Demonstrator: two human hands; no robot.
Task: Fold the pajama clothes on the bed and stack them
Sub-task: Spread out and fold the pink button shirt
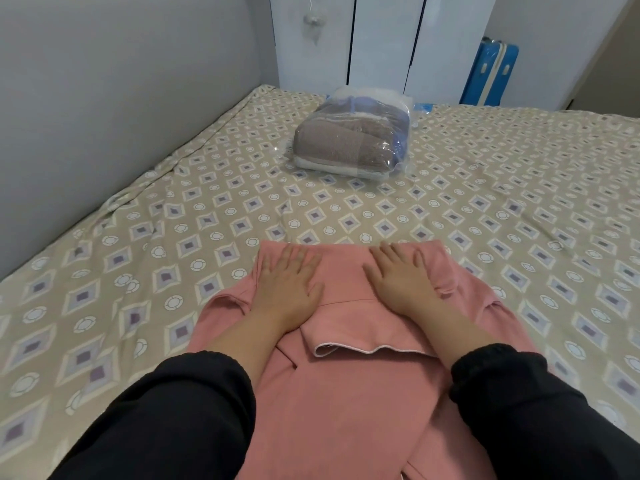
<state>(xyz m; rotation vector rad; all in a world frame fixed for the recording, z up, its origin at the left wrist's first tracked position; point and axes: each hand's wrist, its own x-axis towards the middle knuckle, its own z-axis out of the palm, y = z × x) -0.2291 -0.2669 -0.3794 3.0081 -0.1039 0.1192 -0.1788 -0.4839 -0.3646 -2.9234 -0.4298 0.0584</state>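
A pink pajama garment (349, 386) lies on the bed (214, 216) right in front of me, its far part folded back toward me so a white-edged hem shows. My left hand (289, 282) lies flat on the folded part at the left, fingers straight and spread. My right hand (401, 278) presses flat on it at the right, fingers straight too. Black sleeves cover both forearms. The garment's near end runs out of view at the bottom.
A clear plastic bag (353, 136) packed with folded brown and blue fabric sits at the far middle of the bed. A grey wall (104, 98) bounds the bed's left side. White wardrobe doors (381, 39) and a blue suitcase (491, 74) stand beyond the far edge.
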